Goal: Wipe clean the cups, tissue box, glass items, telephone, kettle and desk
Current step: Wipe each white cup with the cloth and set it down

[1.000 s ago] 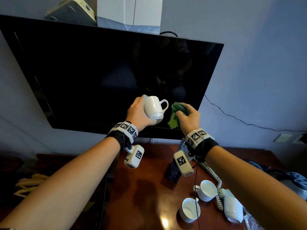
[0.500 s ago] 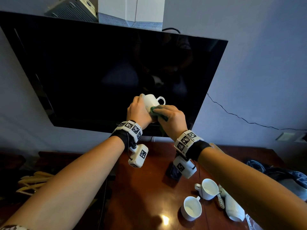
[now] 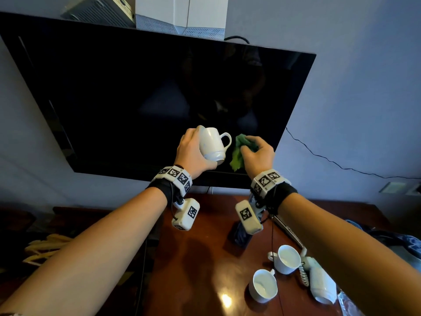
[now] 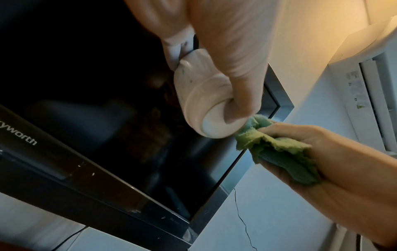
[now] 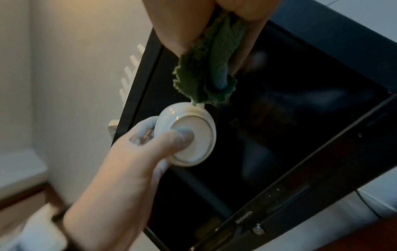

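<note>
From above, the right hand (image 3: pixel 258 153) has drawn its bunched green cloth (image 3: pixel 238 153) off the glossy white ceramic cup (image 3: pixel 213 144), which half a second ago it covered; cloth and cup now sit just apart, so one wiping pass looks done. The left hand (image 3: pixel 193 152) clamps the cup, handle toward the cloth. Below lie the polished reddish-brown wooden desk (image 3: pixel 193 258), two more white cups (image 3: pixel 287 258), and a white telephone handset (image 3: pixel 321 283).

The left wrist view shows the cup's base (image 4: pixel 214 125) under the thumb, the cloth's edge (image 4: pixel 275 149) near it.

The right wrist view shows fingers pinching the cloth (image 5: pixel 206 81) above the cup (image 5: pixel 187 134), before a wall-mounted black television (image 5: pixel 300 118).
</note>
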`<state>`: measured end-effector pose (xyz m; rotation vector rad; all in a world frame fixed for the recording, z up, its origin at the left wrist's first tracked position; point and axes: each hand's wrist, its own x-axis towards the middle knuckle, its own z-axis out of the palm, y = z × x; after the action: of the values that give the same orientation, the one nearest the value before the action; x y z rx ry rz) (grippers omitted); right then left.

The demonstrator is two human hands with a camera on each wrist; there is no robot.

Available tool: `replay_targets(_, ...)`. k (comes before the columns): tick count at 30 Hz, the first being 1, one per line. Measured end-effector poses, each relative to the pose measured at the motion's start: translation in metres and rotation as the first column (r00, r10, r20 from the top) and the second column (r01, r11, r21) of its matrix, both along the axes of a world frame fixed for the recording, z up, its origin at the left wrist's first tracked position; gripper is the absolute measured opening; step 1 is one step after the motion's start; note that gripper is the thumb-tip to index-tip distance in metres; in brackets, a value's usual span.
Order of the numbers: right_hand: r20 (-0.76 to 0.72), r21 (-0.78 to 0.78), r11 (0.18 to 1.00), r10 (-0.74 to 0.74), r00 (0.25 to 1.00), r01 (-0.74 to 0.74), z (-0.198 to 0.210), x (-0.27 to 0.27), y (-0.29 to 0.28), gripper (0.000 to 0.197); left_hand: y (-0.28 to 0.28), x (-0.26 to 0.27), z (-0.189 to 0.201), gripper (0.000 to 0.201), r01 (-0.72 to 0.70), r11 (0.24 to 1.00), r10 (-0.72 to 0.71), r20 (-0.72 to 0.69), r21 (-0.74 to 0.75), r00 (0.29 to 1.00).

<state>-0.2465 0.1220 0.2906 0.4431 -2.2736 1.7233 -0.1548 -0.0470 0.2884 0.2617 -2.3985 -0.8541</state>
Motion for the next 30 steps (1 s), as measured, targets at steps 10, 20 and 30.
replay_targets(10, 0.311, -0.148, 0.961, 0.269, 0.911, -0.234, -0.001, -0.010, 0.004, 0.030, 0.001, 0.006, -0.003, 0.109, 0.175, 0.982, -0.174, 0.015, -0.068, 0.985)
replay_targets(20, 0.435, -0.212, 0.958, 0.270, 0.859, -0.193, -0.010, -0.005, 0.002, 0.018, 0.007, 0.011, -0.013, 0.106, 0.135, 0.984, -0.130, -0.058, 0.112, 0.990)
replay_targets(30, -0.084, 0.094, 0.957, 0.282, 0.956, -0.275, 0.011, 0.004, 0.001, 0.028, 0.005, 0.013, -0.015, 0.105, 0.107, 0.993, -0.106, 0.036, -0.041, 0.994)
